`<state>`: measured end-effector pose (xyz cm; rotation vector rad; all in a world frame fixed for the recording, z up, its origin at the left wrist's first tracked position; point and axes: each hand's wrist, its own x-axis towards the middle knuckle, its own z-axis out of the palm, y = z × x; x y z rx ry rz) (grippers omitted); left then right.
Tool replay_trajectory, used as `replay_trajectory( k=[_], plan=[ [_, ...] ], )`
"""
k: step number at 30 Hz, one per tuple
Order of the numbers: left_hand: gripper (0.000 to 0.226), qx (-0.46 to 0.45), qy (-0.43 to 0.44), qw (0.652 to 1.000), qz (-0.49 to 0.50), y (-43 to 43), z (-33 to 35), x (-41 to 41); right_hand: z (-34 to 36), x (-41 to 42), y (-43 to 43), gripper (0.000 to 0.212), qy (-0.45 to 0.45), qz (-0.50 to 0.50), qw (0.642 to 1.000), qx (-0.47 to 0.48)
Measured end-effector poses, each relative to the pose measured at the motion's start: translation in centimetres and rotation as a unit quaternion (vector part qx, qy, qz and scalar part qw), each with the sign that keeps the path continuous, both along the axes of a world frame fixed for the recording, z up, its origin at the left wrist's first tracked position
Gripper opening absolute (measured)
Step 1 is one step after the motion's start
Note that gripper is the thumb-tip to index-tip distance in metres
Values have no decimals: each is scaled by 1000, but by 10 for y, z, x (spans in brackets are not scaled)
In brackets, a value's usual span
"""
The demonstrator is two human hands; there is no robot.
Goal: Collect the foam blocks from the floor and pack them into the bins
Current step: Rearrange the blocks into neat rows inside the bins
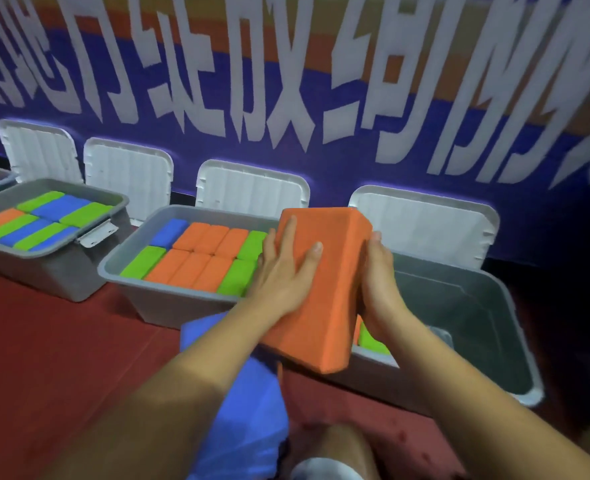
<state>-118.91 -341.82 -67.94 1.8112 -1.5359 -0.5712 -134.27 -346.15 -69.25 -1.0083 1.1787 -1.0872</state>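
- The orange block (324, 306) is lifted off the floor, tilted, and clamped between both hands.
- The left hand (281, 275) lies flat on the block's broad face, fingers straight and spread, thumb on the same face.
- The right hand (382, 289) presses against the block's narrow side with its thumb along the edge. Its fingers are hidden behind the block, so I cannot tell whether they curl round it.
- Under and to the right of the right hand is a grey bin (487, 323), mostly bare inside, with a green block (373, 340) just below that wrist.
- Just left of the left hand is a second bin (155, 304) packed with orange, green and blue blocks, and a third bin (54, 275), also full, stands further left.
- Blue blocks (248, 393) lie beneath the left forearm on the red floor (44, 358).
- White lids (425, 223) stand upright beyond the hands, behind the bins.
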Motion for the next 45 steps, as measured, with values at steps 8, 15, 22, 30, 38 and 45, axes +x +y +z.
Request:
replay_trajectory(
  k=[8, 15, 22, 30, 38, 45],
  plan=[
    [85, 15, 242, 963, -118, -117, 20, -128, 29, -127, -58, 65, 10, -66, 997, 24],
    [65, 70, 242, 944, -214, -202, -22, -227, -25, -208, -128, 52, 174, -150, 973, 16],
    [54, 63, 34, 963, -259, -253, -119, -246, -116, -218, -181, 53, 257, -145, 954, 54],
    [63, 114, -163, 959, -203, -286, -207, -224, -202, -191, -223, 52, 321, -111, 937, 79],
    [78, 132, -333, 910, -207, -293, -253, -210, -254, -176, -238, 45, 347, -66, 928, 121],
    [88, 150, -309, 910, -231, -287, -230, -200, -236, -178, -238, 74, 463, -13, 873, 153]
  ],
)
